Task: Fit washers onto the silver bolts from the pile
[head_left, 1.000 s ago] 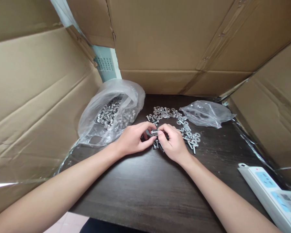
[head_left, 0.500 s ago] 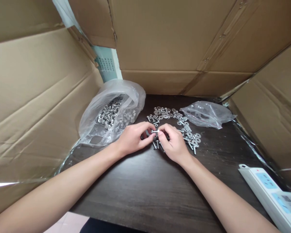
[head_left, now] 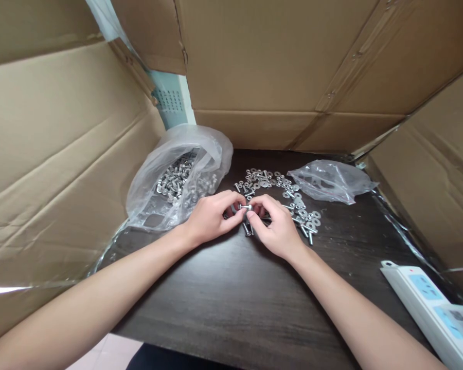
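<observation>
Where the two hands meet above the middle of the dark wood-grain tabletop (head_left: 231,303), a small silver metal bolt (head_left: 246,207) lies level between them, pinched at one end by the fingertips of the left hand (head_left: 212,218) and at the other by the thumb and forefinger of the right hand (head_left: 275,226); both hands are closed on it, fingertips nearly touching. Just under and behind the hands lies a loose scatter of silver bolts and flat washers (head_left: 293,203), curving from the back of the tabletop round to the right of the right hand. To the left, near the left hand, a clear plastic bag heaped with silver bolts (head_left: 177,177) sits open against the brown cardboard wall (head_left: 61,154). To the right of the scatter lies a smaller crumpled clear plastic bag (head_left: 332,181); what it holds is too blurred to tell. Cardboard panels close in the back and right sides too. At the near right corner, well apart from the hands, a white power strip with pale blue sockets (head_left: 424,295) lies slantwise.
</observation>
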Tool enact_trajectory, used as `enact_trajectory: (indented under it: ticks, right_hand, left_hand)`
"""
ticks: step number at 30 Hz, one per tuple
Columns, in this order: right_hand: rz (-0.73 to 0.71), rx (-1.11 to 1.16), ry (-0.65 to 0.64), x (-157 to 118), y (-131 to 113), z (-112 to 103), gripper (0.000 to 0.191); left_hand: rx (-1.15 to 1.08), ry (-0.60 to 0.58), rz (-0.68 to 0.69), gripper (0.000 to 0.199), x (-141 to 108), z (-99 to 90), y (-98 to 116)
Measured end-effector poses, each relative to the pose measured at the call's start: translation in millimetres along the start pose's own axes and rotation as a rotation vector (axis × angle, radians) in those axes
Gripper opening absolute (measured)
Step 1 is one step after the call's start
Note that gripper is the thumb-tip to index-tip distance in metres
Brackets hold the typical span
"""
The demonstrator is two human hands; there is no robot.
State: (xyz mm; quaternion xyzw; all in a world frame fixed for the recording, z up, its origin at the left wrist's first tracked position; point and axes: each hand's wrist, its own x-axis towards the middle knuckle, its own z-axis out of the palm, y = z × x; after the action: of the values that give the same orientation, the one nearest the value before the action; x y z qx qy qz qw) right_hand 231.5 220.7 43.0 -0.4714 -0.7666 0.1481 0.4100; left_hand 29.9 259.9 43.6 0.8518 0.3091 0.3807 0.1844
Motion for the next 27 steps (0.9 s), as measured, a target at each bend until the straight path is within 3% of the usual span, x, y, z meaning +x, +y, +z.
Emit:
enact_trajectory:
  ticks: [12,27]
  right_hand:
    - [0.012,-0.008,-0.032,0.8,1.0,0.0,0.016]
    - [0.031,0.032,-0.073,0.7,2.0,-4.1,0.011]
  left_hand:
    - [0.008,-0.009,0.011,0.008,0.6,0.1,0.3]
    - [0.014,-0.018,0.002,0.010,0.2,-0.1,0.4]
